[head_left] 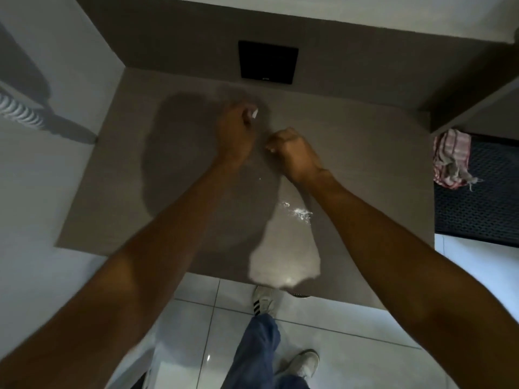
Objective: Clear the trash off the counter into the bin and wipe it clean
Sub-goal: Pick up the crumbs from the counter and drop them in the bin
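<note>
Both my arms reach over the grey-brown counter [365, 164]. My left hand [237, 130] is closed near the counter's middle back, with a small white scrap [255, 113] sticking out between its fingers. My right hand [292, 153] is curled into a fist just to its right, low over the surface; whether it holds anything is hidden. A scatter of white crumbs [299, 213] lies on the counter below my right wrist, and one tiny white speck [260, 178] sits between my forearms.
A black square panel [268, 63] is set in the back wall. A striped pink-and-white cloth [452, 160] lies on a dark mat [483, 197] right of the counter. A shelf [471, 102] overhangs the right rear corner. White tiled floor and my shoes [265, 300] lie below.
</note>
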`<state>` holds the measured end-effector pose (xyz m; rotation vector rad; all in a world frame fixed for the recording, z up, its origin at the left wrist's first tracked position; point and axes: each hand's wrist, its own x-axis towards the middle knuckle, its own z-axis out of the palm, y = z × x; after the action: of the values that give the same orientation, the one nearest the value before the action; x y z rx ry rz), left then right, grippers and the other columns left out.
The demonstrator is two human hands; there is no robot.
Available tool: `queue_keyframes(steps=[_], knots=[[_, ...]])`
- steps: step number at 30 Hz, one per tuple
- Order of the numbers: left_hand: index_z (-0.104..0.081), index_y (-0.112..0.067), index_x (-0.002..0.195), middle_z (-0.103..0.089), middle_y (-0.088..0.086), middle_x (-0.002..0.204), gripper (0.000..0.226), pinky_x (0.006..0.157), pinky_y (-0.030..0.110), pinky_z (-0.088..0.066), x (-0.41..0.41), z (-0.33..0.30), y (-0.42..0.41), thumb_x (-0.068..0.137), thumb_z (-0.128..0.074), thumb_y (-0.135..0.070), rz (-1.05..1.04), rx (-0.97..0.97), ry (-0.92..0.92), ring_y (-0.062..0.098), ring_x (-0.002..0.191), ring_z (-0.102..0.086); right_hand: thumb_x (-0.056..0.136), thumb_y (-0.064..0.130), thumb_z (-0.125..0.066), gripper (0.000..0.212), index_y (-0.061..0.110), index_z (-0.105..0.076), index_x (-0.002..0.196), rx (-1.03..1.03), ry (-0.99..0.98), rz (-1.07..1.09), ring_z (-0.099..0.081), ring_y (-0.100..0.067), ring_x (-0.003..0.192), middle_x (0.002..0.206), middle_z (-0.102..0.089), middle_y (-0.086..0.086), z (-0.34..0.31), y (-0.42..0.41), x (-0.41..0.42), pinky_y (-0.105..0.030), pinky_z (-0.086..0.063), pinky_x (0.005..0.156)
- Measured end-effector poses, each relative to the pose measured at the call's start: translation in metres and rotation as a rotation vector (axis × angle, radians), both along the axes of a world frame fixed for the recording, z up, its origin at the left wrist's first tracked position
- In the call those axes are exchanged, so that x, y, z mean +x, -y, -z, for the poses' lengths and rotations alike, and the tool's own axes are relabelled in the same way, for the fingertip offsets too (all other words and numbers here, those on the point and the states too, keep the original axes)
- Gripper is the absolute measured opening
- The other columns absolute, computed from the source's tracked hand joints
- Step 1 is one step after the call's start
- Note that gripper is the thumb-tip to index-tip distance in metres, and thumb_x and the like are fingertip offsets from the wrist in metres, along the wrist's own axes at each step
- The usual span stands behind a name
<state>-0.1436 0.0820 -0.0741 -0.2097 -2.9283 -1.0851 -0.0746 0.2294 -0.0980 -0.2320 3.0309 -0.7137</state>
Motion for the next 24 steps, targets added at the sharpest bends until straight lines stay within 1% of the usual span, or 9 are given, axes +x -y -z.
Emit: queue_keyframes(steps=[4,9,12,15,17,18,20,22,24], knots=[[-0.076,-0.007,0.122,-0.071,0.017,0.13,0.036,0.102,0.029,-0.044,-0.035,0.015,-0.038,0.097,-0.05,-0.001,0.099,-0.103,0.031,0.029,0.12,-0.066,0.075,-0.011,-0.06,0.031,0.002,-0.074,0.1,-0.033,-0.062,0.171,-0.061,-0.041,0.099,0.102,-0.068,-0.02,0.013,-0.015,0.027,-0.036,-0.051,0.086],[-0.075,-0.01,0.124,-0.071,0.014,0.134,0.033,0.111,0.036,-0.048,-0.042,0.032,-0.039,0.1,-0.053,-0.012,0.016,-0.177,0.041,0.029,0.128,-0.064,0.079,-0.008,-0.061,0.029,0.005,-0.076,0.101,-0.079,-0.044,0.335,-0.061,-0.038,0.098,0.101,-0.067,-0.019,0.016,-0.041,0.056,-0.034,-0.049,0.084],[-0.08,-0.009,0.113,-0.078,0.016,0.12,0.027,0.101,0.032,-0.053,-0.031,0.021,-0.032,0.092,-0.065,-0.011,0.051,-0.175,0.076,0.032,0.116,-0.071,0.082,-0.006,-0.061,0.023,0.004,-0.077,0.094,-0.25,-0.115,0.451,-0.064,-0.033,0.092,0.095,-0.07,-0.018,-0.004,-0.044,0.087,-0.03,-0.048,0.082],[-0.08,-0.002,0.114,-0.078,0.021,0.119,0.039,0.107,0.032,-0.052,0.008,0.001,-0.026,0.088,-0.076,-0.03,0.063,-0.096,0.18,0.032,0.117,-0.072,0.089,0.001,-0.066,0.017,0.006,-0.078,0.1,-0.531,-0.131,0.547,-0.069,-0.021,0.094,0.099,-0.075,-0.011,-0.034,-0.036,0.134,-0.013,-0.05,0.087],[-0.084,-0.003,0.103,-0.082,0.018,0.105,0.032,0.095,0.029,-0.061,0.064,-0.02,-0.018,0.079,-0.085,-0.024,0.03,0.2,0.289,0.024,0.102,-0.078,0.089,0.003,-0.07,0.017,0.01,-0.079,0.102,-0.741,0.002,0.404,-0.072,-0.011,0.092,0.1,-0.077,-0.001,-0.049,-0.033,0.18,-0.021,-0.058,0.088],[-0.086,-0.01,0.093,-0.084,0.011,0.094,0.02,0.083,0.024,-0.063,0.103,-0.029,-0.009,0.074,-0.088,-0.016,0.074,0.393,0.348,0.016,0.09,-0.079,0.089,0.005,-0.072,0.019,0.015,-0.079,0.103,-0.819,0.117,0.275,-0.073,-0.005,0.09,0.099,-0.078,0.006,-0.052,-0.034,0.209,-0.02,-0.059,0.085],[-0.087,-0.023,0.079,-0.084,-0.004,0.08,0.021,0.07,0.02,-0.062,0.197,-0.036,0.016,0.064,-0.091,-0.009,0.225,0.654,0.513,0.007,0.076,-0.079,0.088,0.01,-0.074,0.023,0.029,-0.08,0.099,-0.952,0.437,0.088,-0.074,-0.005,0.083,0.094,-0.079,0.011,-0.045,-0.037,0.272,-0.02,-0.059,0.075],[-0.087,-0.025,0.081,-0.085,-0.003,0.082,0.027,0.07,0.022,-0.064,0.288,-0.028,0.03,0.067,-0.087,-0.002,0.248,0.729,0.747,0.009,0.076,-0.08,0.088,0.005,-0.073,0.025,0.027,-0.081,0.096,-0.963,0.685,0.043,-0.073,-0.018,0.074,0.087,-0.08,0.001,-0.021,-0.039,0.329,-0.032,-0.06,0.068],[-0.087,-0.026,0.082,-0.085,-0.001,0.086,0.029,0.074,0.027,-0.065,0.372,0.004,0.035,0.072,-0.085,0.0,0.147,0.672,0.851,0.011,0.08,-0.08,0.088,-0.004,-0.071,0.027,0.019,-0.082,0.096,-0.893,0.814,0.119,-0.07,-0.01,0.071,0.079,-0.078,0.006,0.018,-0.037,0.376,-0.026,-0.06,0.068]])
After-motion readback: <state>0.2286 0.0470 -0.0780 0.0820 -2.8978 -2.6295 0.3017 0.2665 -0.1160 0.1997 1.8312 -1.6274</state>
